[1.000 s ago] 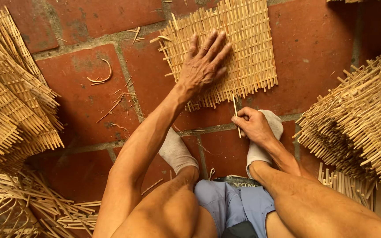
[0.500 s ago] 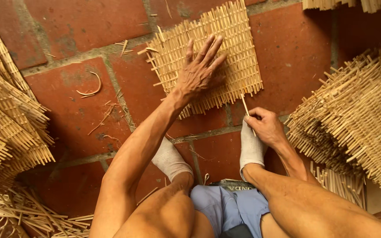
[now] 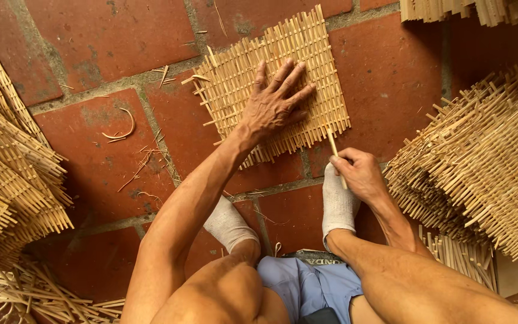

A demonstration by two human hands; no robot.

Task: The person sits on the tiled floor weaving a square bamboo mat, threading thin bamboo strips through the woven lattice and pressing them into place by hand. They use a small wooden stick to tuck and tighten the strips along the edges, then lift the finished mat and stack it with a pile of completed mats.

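While left hand (image 3: 274, 108) lies flat, fingers apart, on woven mat (image 3: 271, 84) | right hand (image 3: 358, 174) grip clamped on stick (image 3: 335, 150)

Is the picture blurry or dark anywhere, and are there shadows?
Head view: soft, even daylight, no glare; the left hand on the woven mat is sharp, as is the right hand holding a stick; faint shadows under the arms; edges bend slightly.

Woven mat (image 3: 307, 60) on red-tiled floor (image 3: 97, 36)
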